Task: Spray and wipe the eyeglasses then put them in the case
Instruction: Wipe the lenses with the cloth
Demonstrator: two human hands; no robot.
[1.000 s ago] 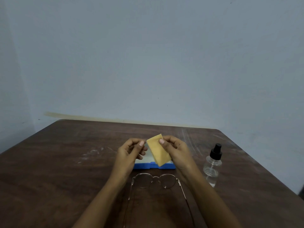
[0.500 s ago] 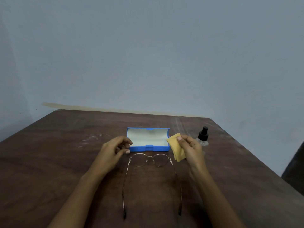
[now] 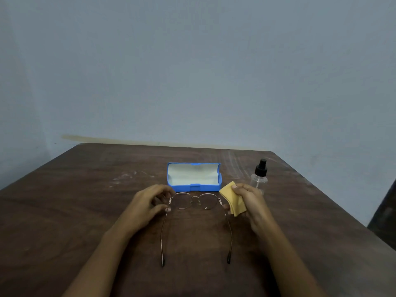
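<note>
Now we see both hands down at the eyeglasses [image 3: 195, 202], which lie on the dark wooden table [image 3: 85, 211] with their temple arms unfolded and running toward us. Half a second ago our left hand [image 3: 145, 207] hovered short of the frame with fingers loosely curled; here its thumb and fingertips sit at the left hinge, curled around it at about nine o'clock from the lenses, though we cannot tell whether they actually pinch the metal. Our right hand [image 3: 246, 202] has come down and inward too: before, it held the yellow cleaning cloth [image 3: 232, 200] up beside the case, and now it sits at three o'clock from the lenses, fingers closed on the folded cloth, with the lower fingertips just beside the right hinge. The glasses themselves lie where they did.

The blue eyeglass case [image 3: 194, 187] stands open at twelve o'clock from the glasses, just beyond them, its pale lining showing and its lid raised toward the wall. The clear spray bottle [image 3: 259, 179] with a black pump top stands upright at about two o'clock, just behind our right hand and partly hidden by it; a moment ago that hand covered more of it.

The tabletop is worn, with pale scuffs at ten o'clock and faint streaks near the far right corner. Behind it rises a plain pale blue-grey wall [image 3: 192, 71], with a yellowish stain along its base.
</note>
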